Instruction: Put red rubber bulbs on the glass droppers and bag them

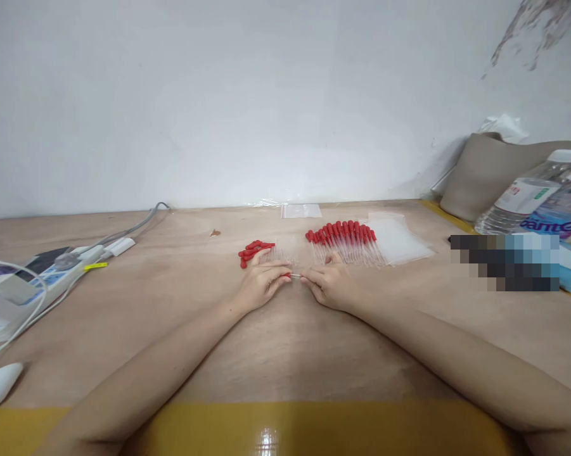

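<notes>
My left hand (262,282) pinches a red rubber bulb (288,275), mostly hidden by the fingers. From it a thin clear dropper tube (295,275) runs across to my right hand (333,286), whose fingertips are closed on its other end. Whether the tube sits inside the bulb I cannot tell. Just beyond my left hand lie several loose red bulbs (251,252) in a small heap, with bare clear tubes (285,251) beside them. Behind my right hand, droppers with red bulbs on their tubes (345,235) lie side by side in a fanned row.
Right of the row lies a clear plastic bag (395,238); a small flat packet (301,211) rests by the wall. At left are a power strip (71,269) with cables and a white object (0,386). A water bottle (523,193) and a grey-brown container (470,177) stand at right.
</notes>
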{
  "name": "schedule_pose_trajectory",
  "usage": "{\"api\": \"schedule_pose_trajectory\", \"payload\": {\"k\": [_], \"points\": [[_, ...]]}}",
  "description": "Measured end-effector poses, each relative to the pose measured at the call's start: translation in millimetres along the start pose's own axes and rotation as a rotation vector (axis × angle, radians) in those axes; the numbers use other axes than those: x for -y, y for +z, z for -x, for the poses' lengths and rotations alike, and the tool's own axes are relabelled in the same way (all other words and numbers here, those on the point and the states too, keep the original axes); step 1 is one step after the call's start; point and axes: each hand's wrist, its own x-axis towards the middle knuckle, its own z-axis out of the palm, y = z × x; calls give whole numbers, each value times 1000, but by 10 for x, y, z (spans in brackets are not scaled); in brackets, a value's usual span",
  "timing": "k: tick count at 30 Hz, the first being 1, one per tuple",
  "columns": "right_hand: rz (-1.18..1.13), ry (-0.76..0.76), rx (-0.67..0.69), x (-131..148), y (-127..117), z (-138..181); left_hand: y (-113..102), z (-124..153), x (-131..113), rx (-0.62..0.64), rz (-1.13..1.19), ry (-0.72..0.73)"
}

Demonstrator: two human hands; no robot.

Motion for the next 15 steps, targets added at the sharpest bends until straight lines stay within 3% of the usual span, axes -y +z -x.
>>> {"api": "schedule_pose_trajectory", "payload": {"k": [8,15], "points": [[128,-110,-63,-7,11,-19,-18,-37,-45,44,5,19],[-29,63,-125,-1,101,-13,-2,-31,13,-72,-40,-8]]}}
